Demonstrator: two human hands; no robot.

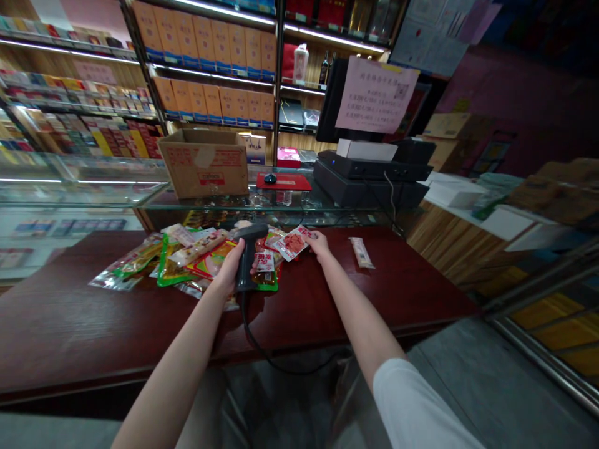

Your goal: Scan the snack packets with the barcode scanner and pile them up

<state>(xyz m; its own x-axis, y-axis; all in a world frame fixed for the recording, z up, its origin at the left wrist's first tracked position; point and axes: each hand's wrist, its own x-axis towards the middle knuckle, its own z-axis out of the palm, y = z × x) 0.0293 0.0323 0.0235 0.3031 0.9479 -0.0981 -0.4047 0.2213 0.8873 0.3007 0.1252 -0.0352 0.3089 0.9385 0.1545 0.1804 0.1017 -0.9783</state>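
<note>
My left hand (pixel 230 267) is wrapped around the handle of a black barcode scanner (pixel 246 262), its head up and its cord hanging over the table's front edge. Between the fingers of my right hand (pixel 318 244) is a small red and white snack packet (pixel 294 242), pinched at its right side, just right of the scanner. Beneath and left of the scanner lies a heap of packaged snacks (pixel 175 262), some in green-edged bags. A single wrapped snack stick (pixel 361 252) lies apart on the right.
The dark red table (pixel 116 324) meets a glass counter behind. On that counter stand an open cardboard box (pixel 206 163), a mouse on a red pad (pixel 294 181), and a black cash drawer (pixel 365 184) below a monitor (pixel 334 100). Stocked shelves line the back.
</note>
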